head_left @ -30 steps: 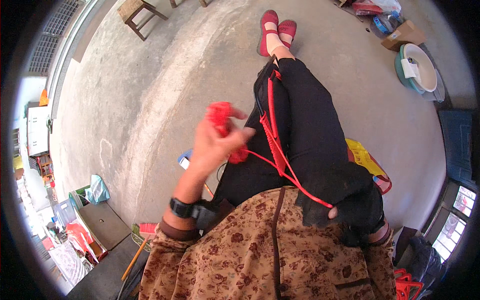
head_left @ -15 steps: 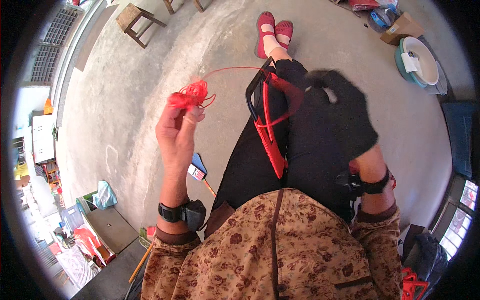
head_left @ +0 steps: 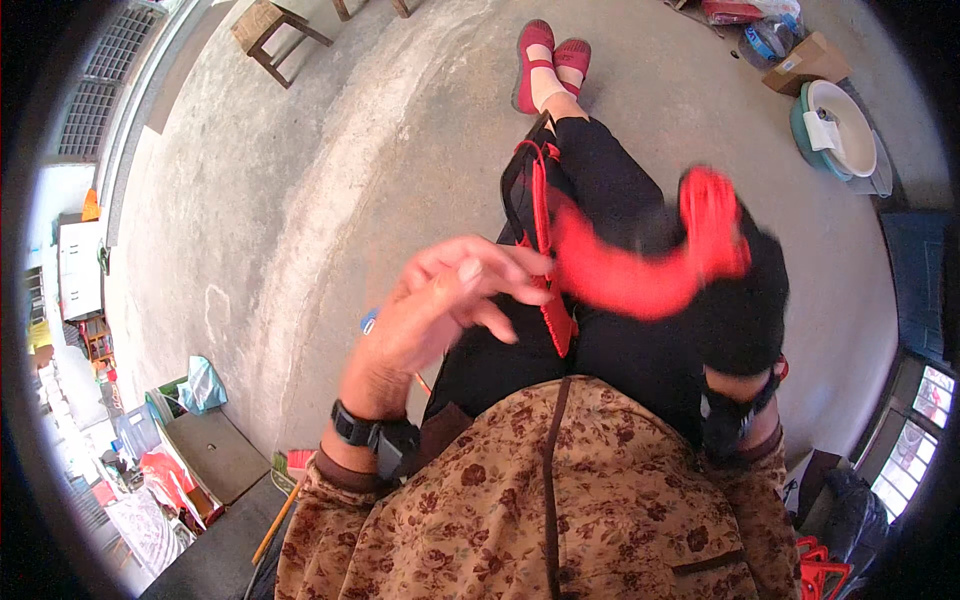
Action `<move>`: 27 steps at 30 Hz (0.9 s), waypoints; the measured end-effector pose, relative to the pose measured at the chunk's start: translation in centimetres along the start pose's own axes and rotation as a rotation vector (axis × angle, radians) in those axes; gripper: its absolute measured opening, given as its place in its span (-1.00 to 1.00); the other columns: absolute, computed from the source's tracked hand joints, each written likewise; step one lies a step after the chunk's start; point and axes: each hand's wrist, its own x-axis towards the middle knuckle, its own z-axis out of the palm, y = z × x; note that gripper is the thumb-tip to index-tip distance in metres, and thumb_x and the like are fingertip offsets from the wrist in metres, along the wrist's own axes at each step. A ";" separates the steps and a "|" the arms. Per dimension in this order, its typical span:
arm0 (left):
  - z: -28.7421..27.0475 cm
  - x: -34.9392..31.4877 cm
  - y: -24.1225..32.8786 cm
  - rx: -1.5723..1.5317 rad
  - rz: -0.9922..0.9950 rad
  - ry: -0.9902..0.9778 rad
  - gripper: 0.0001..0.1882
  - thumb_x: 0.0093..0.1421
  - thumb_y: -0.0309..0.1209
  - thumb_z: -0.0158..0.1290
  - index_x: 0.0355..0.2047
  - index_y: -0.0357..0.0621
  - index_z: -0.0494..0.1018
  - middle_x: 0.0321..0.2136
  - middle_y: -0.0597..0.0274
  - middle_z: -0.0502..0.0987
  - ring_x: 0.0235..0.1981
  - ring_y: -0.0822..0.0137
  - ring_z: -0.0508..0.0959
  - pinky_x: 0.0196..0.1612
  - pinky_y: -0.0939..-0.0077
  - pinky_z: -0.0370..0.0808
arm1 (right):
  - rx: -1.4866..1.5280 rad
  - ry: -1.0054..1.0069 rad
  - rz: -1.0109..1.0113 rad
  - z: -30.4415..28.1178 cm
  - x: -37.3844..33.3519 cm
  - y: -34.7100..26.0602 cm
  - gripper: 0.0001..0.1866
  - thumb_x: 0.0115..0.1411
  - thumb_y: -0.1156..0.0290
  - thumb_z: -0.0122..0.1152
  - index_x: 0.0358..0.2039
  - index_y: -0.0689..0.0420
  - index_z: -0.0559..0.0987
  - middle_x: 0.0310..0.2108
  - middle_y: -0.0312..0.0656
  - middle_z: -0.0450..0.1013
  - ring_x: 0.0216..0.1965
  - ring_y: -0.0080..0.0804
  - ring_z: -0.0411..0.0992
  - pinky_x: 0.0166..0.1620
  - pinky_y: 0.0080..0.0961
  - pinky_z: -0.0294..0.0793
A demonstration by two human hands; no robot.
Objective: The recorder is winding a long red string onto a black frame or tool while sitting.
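Note:
My left hand is bare, its fingers apart and bent, with nothing seen in it. It is beside a narrow black frame partly wrapped in red cord, which rests upright between my thighs. My right hand, in a black glove, grips a bundle of red cord off to the right. Motion blurs the bundle. A smeared red band of cord sags from it to the frame. The glove's fingers are partly hidden by the bundle.
A wooden stool stands far left on the concrete floor. Basins and a cardboard box are at the far right. A wooden stick leans by my left sleeve, and a dark door is at the right.
The red cord bundle has passed from my left hand to my gloved right hand, which has moved right and nearer. My left hand has come right toward the frame and opened.

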 end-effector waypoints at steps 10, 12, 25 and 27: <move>-1.9 -6.4 -1.7 -0.458 -0.044 0.252 -0.55 0.25 -0.09 -0.05 -0.05 -0.19 0.33 -0.36 0.11 0.44 -0.46 0.37 0.43 -0.59 0.61 0.39 | 0.265 -0.010 0.201 2.3 -2.6 1.4 -0.57 0.07 0.20 0.27 -0.11 0.18 0.47 -0.37 -0.01 0.49 -0.29 -0.13 0.47 -0.20 -0.35 0.45; -2.6 -8.4 -2.7 -0.327 -0.073 0.348 -0.54 0.24 -0.08 -0.04 -0.03 -0.20 0.33 -0.46 0.15 0.43 -0.55 0.40 0.40 -0.63 0.62 0.34 | 0.155 -0.017 0.160 4.4 -0.9 2.0 -0.56 0.07 0.19 0.27 -0.12 0.19 0.47 -0.38 0.00 0.50 -0.30 -0.12 0.47 -0.21 -0.35 0.45; -4.1 -12.0 -2.1 0.374 -0.327 0.383 -0.75 0.18 -0.27 0.12 -0.35 -0.24 0.51 -0.51 0.29 0.50 -0.64 0.55 0.38 -0.62 0.69 0.27 | 0.072 -0.050 0.166 8.0 0.3 3.8 -0.50 -0.02 0.25 0.37 -0.11 0.22 0.46 -0.30 0.12 0.48 -0.24 -0.08 0.50 -0.16 -0.32 0.46; -4.3 -9.6 -1.7 0.480 -0.183 0.507 -0.68 0.22 -0.28 0.06 -0.14 -0.27 0.47 -0.30 0.19 0.56 -0.46 0.48 0.50 -0.47 0.65 0.42 | 0.008 -0.130 0.169 7.2 -0.4 4.5 -0.50 -0.01 0.19 0.34 -0.11 0.20 0.46 -0.32 0.11 0.49 -0.27 0.00 0.50 -0.20 -0.24 0.47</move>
